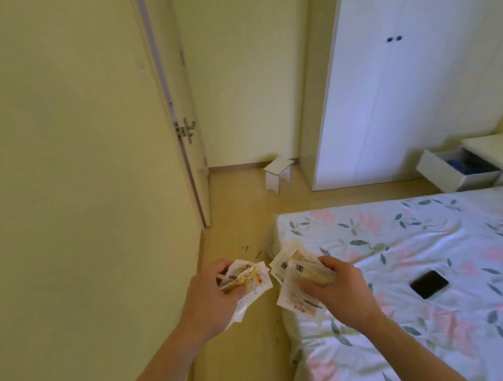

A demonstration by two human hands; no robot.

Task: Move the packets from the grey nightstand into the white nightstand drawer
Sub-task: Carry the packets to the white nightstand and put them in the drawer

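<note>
I am looking down a yellow-walled bedroom, with a pale wood floor [240, 220] running between the wall and a bed [411, 269] in a flowered sheet, and a tall white wardrobe [400, 93] at the far end. The packets are already in hand: my left hand [209, 296] has its grip curled round a crumpled bunch of packets [249, 278] with yellow print, and my right hand [335, 288] pinches a fanned stack of flat packets [293, 270]. The grey nightstand is out of view, so I cannot tell whether any remain on it. I judge the pick-up done and the carry and drop-off left. The white nightstand [492, 146] stands well apart, beyond the bed's far side, its drawer [455, 172] pulled open; inside I see something blue, too blurred to name. A dark phone [429, 284] lies on the bed, and a small white stool [278, 174] sits near the wardrobe.
</note>
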